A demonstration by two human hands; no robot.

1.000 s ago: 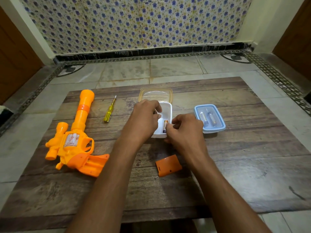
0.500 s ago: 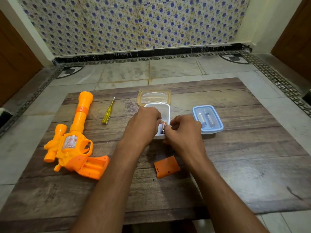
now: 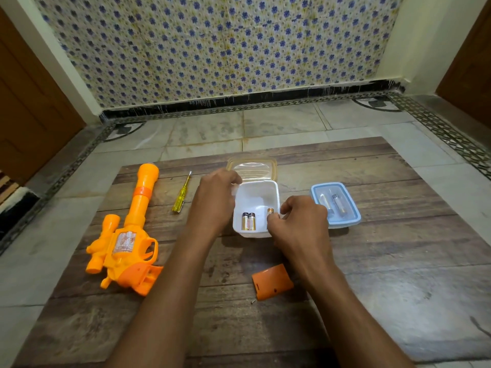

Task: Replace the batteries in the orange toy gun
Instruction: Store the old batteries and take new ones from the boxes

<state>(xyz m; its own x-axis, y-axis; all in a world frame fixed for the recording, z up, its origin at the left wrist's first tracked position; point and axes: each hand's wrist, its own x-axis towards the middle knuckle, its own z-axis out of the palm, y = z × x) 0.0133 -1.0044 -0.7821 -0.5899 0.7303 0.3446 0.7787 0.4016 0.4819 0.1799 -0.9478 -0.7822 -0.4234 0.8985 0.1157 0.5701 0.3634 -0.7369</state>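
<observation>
The orange toy gun (image 3: 127, 235) lies on the left of the wooden table (image 3: 385, 274), its open battery bay towards me. Its orange battery cover (image 3: 272, 281) lies near the middle, with a small screw (image 3: 253, 301) beside it. A white container (image 3: 256, 197) holds two batteries (image 3: 248, 221) side by side. My left hand (image 3: 215, 200) holds the container's left wall. My right hand (image 3: 300, 224) pinches a third battery (image 3: 270, 211) inside the container at its right side.
A yellow screwdriver (image 3: 182, 195) lies between the gun and the container. A clear orange-rimmed lid (image 3: 252, 167) sits behind the container. A blue-lidded box (image 3: 336, 204) with batteries inside stands to the right. Tiled floor surrounds the table.
My left hand has slid off the container's opening to its left wall, uncovering two batteries inside. My right hand stays at the right side with a battery in its fingertips.
</observation>
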